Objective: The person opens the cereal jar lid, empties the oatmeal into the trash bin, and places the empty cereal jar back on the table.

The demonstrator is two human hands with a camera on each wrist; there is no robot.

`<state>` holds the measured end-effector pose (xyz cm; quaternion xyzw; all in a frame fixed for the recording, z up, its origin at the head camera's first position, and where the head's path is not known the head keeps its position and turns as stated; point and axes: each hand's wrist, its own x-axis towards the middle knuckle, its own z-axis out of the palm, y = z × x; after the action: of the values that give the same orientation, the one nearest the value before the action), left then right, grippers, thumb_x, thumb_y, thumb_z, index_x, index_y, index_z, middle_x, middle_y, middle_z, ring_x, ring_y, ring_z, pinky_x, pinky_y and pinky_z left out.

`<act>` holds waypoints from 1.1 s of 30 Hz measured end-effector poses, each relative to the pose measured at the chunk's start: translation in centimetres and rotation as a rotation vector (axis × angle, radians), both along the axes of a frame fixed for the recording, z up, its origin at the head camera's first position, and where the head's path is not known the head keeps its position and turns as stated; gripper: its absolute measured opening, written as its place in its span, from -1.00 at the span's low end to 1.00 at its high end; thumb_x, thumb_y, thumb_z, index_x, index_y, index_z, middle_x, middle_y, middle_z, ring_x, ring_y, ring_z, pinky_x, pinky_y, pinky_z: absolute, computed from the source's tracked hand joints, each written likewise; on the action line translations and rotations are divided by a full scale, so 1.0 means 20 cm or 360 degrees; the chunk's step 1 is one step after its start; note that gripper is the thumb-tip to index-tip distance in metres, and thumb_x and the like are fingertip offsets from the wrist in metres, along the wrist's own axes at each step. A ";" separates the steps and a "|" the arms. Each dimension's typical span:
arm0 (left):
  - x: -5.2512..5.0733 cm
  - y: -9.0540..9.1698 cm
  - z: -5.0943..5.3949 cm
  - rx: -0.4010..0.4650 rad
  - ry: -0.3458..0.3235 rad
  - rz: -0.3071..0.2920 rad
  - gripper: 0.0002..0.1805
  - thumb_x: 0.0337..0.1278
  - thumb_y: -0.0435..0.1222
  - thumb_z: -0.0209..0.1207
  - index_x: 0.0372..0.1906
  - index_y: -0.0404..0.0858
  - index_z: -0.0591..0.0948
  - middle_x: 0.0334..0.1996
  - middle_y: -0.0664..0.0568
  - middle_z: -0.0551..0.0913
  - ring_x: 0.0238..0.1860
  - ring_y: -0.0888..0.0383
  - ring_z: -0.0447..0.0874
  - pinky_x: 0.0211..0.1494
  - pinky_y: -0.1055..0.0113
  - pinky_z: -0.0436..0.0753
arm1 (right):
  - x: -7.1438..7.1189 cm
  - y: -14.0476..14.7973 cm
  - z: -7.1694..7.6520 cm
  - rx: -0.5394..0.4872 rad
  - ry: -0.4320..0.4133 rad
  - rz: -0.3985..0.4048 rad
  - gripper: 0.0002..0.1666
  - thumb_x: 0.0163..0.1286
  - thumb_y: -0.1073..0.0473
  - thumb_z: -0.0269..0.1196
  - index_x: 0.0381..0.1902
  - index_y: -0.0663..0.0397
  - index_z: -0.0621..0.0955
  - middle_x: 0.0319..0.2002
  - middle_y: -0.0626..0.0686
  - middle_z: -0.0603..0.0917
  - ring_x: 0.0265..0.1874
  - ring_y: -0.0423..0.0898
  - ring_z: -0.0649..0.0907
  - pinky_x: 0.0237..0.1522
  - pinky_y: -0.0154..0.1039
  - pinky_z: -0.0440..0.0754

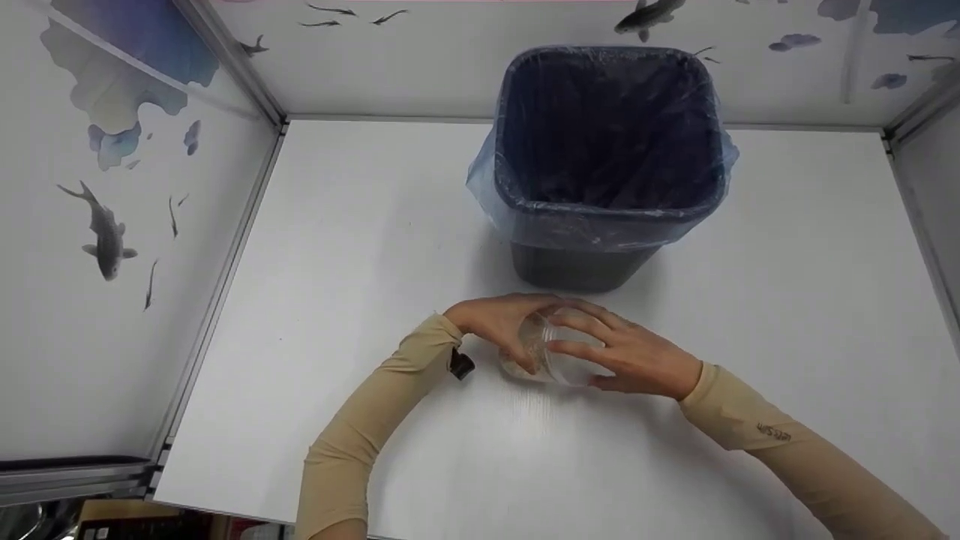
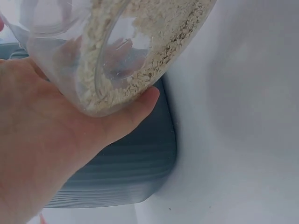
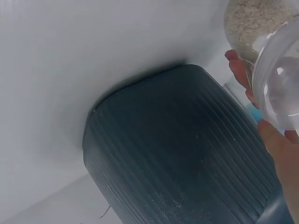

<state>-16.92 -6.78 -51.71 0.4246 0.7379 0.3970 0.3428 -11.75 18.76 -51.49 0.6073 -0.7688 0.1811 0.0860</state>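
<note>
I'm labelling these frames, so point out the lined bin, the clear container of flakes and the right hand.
Lined bin (image 1: 577, 265): head view, on its lower front wall.
Clear container (image 2: 159, 30): left wrist view, on its see-through wall.
Right hand (image 1: 639, 358): head view, on the back of the hand.

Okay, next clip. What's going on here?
A person's left hand and right hand hold opposite ends of a tilted clear container. Pale flakes show inside, toward the left-hand end. Whether the right-hand end is a separate piece is hard to tell. A dark bin with a blue liner stands just beyond on the white table; the container isn't over its opening.
</note>
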 end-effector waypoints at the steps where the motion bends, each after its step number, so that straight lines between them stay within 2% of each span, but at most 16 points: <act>1: 0.00 0.00 0.00 0.0001 0.0026 0.0007 0.14 -0.32 -0.14 0.55 0.46 -0.20 0.19 0.32 0.15 0.33 0.26 0.28 0.30 0.30 0.40 0.29 | 0.00 0.00 0.00 -0.0007 -0.0002 -0.0007 0.33 -0.38 0.14 0.69 0.42 0.00 0.29 0.41 0.17 0.22 0.34 0.25 0.25 0.39 -0.04 0.13; 3: 0.01 0.00 0.00 -0.0002 0.0078 0.0029 0.12 -0.31 -0.14 0.55 0.45 -0.23 0.21 0.33 0.09 0.32 0.28 0.26 0.29 0.32 0.38 0.28 | 0.00 0.00 -0.01 0.0003 -0.0077 -0.0056 0.38 -0.35 0.09 0.68 0.46 0.02 0.22 0.45 0.18 0.14 0.38 0.26 0.17 0.41 -0.02 0.05; 6: 0.03 0.00 0.02 0.0011 0.0172 0.0055 0.12 -0.29 -0.14 0.55 0.45 -0.29 0.19 0.38 -0.01 0.28 0.34 0.22 0.23 0.36 0.39 0.22 | 0.01 0.00 -0.01 -0.0050 -0.0295 -0.0163 0.45 -0.30 -0.04 0.67 0.49 0.13 0.11 0.47 0.24 0.03 0.41 0.26 0.08 0.39 0.02 0.07; 9: 0.05 0.00 0.04 0.0026 0.0294 0.0103 0.10 -0.28 -0.15 0.54 0.43 -0.35 0.20 0.37 -0.08 0.29 0.36 0.16 0.21 0.37 0.40 0.17 | 0.02 0.01 0.00 -0.0144 -0.0647 -0.0303 0.52 -0.24 -0.11 0.64 0.52 0.17 -0.01 0.46 0.22 -0.03 0.42 0.15 0.06 0.35 0.01 0.18; 11: 0.07 0.01 0.05 0.0016 0.0389 0.0151 0.10 -0.29 -0.14 0.55 0.41 -0.36 0.21 0.35 -0.10 0.32 0.35 0.11 0.23 0.38 0.39 0.16 | 0.03 0.02 0.00 -0.0226 -0.0893 -0.0386 0.53 -0.21 -0.09 0.63 0.53 0.14 -0.06 0.45 0.17 -0.03 0.41 0.07 0.08 0.31 0.03 0.25; 15: 0.11 0.03 0.06 -0.0132 0.0579 0.0254 0.12 -0.31 -0.07 0.55 0.41 -0.32 0.22 0.32 -0.08 0.35 0.32 0.01 0.29 0.38 0.27 0.21 | 0.04 0.04 -0.02 -0.0321 -0.1350 -0.0560 0.49 -0.13 0.00 0.61 0.56 -0.07 -0.11 0.42 0.09 0.01 0.39 0.04 0.11 0.23 0.20 0.31; 18: 0.14 0.04 0.07 -0.0276 0.0697 0.0323 0.13 -0.33 -0.02 0.55 0.41 -0.29 0.22 0.29 -0.07 0.38 0.26 -0.03 0.35 0.33 0.15 0.30 | 0.06 0.03 -0.03 -0.0365 -0.1565 -0.0608 0.44 -0.07 0.02 0.59 0.56 -0.14 -0.11 0.41 0.10 0.01 0.36 0.13 0.15 0.15 0.28 0.38; 21: 0.16 0.06 0.09 -0.0360 0.0774 0.0392 0.13 -0.36 0.00 0.56 0.40 -0.26 0.24 0.23 -0.07 0.42 0.21 -0.04 0.40 0.26 0.08 0.38 | 0.06 0.02 -0.05 -0.0414 -0.1708 -0.0591 0.41 -0.02 0.10 0.57 0.56 -0.14 -0.12 0.42 0.12 0.00 0.33 0.25 0.19 0.08 0.24 0.48; 24: 0.18 0.08 0.09 -0.0407 0.0837 0.0451 0.13 -0.39 0.01 0.57 0.39 -0.24 0.25 0.19 -0.09 0.44 0.18 -0.06 0.41 0.22 0.05 0.41 | 0.07 0.00 -0.06 -0.0471 -0.1759 -0.0572 0.35 0.03 0.16 0.54 0.55 -0.10 -0.10 0.43 0.11 -0.01 0.30 0.32 0.22 0.02 0.16 0.55; 26: 0.19 0.09 0.10 -0.0417 0.0863 0.0473 0.14 -0.40 0.02 0.57 0.38 -0.26 0.25 0.19 -0.11 0.43 0.18 -0.07 0.41 0.21 0.04 0.41 | 0.07 -0.01 -0.07 -0.0510 -0.1718 -0.0577 0.29 0.05 0.16 0.52 0.54 -0.06 -0.06 0.42 0.09 0.02 0.29 0.32 0.24 0.00 0.11 0.58; 29: 0.19 0.09 0.10 -0.0416 0.0874 0.0473 0.18 -0.39 0.02 0.57 0.41 -0.29 0.21 0.23 -0.13 0.39 0.21 -0.09 0.38 0.23 0.03 0.40 | 0.07 -0.03 -0.08 -0.0543 -0.1558 -0.0584 0.21 0.09 0.13 0.50 0.53 -0.03 0.01 0.40 0.07 0.08 0.30 0.24 0.23 -0.01 0.11 0.59; 33: 0.17 0.08 0.10 -0.0399 0.0801 0.0422 0.20 -0.37 0.01 0.56 0.43 -0.30 0.17 0.27 -0.13 0.36 0.22 -0.09 0.38 0.25 0.05 0.39 | 0.08 -0.04 -0.09 -0.0544 -0.1269 -0.0555 0.15 0.08 0.06 0.51 0.50 -0.05 0.10 0.38 0.06 0.14 0.32 0.08 0.23 -0.01 0.15 0.57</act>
<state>-13.44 -5.19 -49.65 0.3640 0.8918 0.2266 0.1441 -10.24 17.96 -53.35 0.3292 -0.7915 0.5073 -0.0882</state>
